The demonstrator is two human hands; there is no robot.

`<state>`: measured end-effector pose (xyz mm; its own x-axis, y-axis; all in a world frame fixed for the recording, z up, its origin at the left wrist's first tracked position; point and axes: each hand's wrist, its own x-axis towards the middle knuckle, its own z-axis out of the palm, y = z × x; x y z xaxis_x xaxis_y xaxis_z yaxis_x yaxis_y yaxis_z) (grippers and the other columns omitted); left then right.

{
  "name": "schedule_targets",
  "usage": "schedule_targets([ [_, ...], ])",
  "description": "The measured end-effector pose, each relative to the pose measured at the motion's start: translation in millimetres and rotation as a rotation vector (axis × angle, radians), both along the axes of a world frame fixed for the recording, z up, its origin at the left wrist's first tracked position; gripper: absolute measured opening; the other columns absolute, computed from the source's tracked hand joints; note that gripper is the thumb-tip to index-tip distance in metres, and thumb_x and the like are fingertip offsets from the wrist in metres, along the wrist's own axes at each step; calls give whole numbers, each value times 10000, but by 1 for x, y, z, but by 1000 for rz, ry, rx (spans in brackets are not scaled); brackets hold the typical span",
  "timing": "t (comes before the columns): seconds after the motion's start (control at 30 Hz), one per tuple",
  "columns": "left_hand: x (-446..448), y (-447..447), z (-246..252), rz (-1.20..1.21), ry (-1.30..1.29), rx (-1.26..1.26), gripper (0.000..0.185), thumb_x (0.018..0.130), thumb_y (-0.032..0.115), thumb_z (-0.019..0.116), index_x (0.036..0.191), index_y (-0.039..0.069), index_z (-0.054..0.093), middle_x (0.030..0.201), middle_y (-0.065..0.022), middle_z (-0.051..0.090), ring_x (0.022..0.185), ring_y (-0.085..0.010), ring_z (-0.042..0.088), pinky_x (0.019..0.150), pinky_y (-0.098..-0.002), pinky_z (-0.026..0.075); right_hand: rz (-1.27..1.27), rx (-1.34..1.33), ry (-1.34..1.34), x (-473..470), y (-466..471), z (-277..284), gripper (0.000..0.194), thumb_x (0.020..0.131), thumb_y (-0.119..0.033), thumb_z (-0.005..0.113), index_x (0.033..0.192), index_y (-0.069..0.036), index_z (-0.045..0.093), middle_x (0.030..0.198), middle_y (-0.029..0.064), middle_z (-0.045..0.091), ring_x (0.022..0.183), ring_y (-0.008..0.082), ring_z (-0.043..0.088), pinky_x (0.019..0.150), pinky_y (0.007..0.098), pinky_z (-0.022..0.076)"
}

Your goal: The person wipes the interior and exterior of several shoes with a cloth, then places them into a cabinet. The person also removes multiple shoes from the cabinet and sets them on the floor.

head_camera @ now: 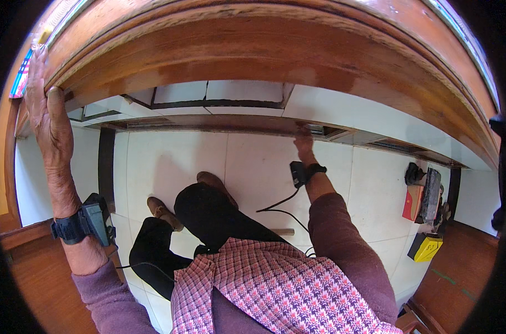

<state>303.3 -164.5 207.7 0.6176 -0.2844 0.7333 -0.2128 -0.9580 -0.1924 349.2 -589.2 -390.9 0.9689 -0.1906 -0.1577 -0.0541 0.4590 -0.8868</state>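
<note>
My left hand [49, 112] rests at the left corner of a brown wooden counter [253, 50]. Its straight fingers lie over the top, with the thumb apart from them against the moulded edge; nothing is held. Lower down, my right hand [305, 144] reaches to a long wooden strip [219, 123] near the floor, beside a framed opening [319, 130]. The fingertips of that hand are dim and blurred, so whether they grip the wood is unclear. Each wrist carries a strapped device, the left one [96, 219] grey-green and the right one [298, 174] black, with cables.
White tiles [253, 158] cover the floor. To the right lie a red box [412, 202], a dark plastic-wrapped item [430, 196] and a yellow-and-black box [427, 247]. Wooden panels [449, 267] stand at the right rim. A cable [284, 210] hangs beneath my right arm.
</note>
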Motion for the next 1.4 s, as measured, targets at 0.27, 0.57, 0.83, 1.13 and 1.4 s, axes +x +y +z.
schedule_targets([
  [0.27, 5, 5, -5, -17, -22, -66, 581, 875, 538, 311, 1341, 198, 379, 1399, -107, 325, 1319, -263, 255, 1093, -433, 177, 525, -185, 350, -10, 147, 82, 465, 795, -215, 594, 1237, -172, 457, 1064, 33, 504, 896, 189, 494, 731, 391, 468],
  [0.57, 1, 2, -12, -40, -22, -150, 646, 832, 581, 416, 1291, 127, 442, 1377, -153, 343, 1291, -294, 284, 1079, -446, 141, 583, -249, 342, -11, 170, 136, 606, 775, -208, 624, 1328, -129, 390, 1128, 60, 497, 940, 184, 512, 747, 375, 482],
  [0.83, -18, -20, 0, -16, 50, -168, 746, 820, 598, 433, 1310, 38, 395, 1379, -194, 327, 1304, -320, 248, 1071, -414, 91, 805, -1792, -383, 18, 211, 124, 664, 752, -185, 624, 1342, -83, 338, 1215, 149, 511, 1069, 282, 506, 835, 347, 451],
  [1.13, -19, -13, -2, -52, 73, -109, 799, 756, 694, 446, 1308, 118, 420, 1374, -242, 296, 1295, -374, 225, 1043, -528, 41, 722, -1363, -203, 17, 261, 119, 378, 775, -222, 561, 1089, -13, 558, 1079, 187, 567, 1018, 335, 522, 868, 398, 430],
  [1.4, -15, -10, -11, -70, -6, -143, 809, 782, 690, 405, 1281, 53, 425, 1328, -249, 317, 1234, -373, 282, 955, -626, 167, 999, -1380, -287, 20, 262, 184, 359, 870, -252, 455, 1143, -40, 548, 1206, 172, 525, 1116, 292, 475, 935, 361, 349],
])
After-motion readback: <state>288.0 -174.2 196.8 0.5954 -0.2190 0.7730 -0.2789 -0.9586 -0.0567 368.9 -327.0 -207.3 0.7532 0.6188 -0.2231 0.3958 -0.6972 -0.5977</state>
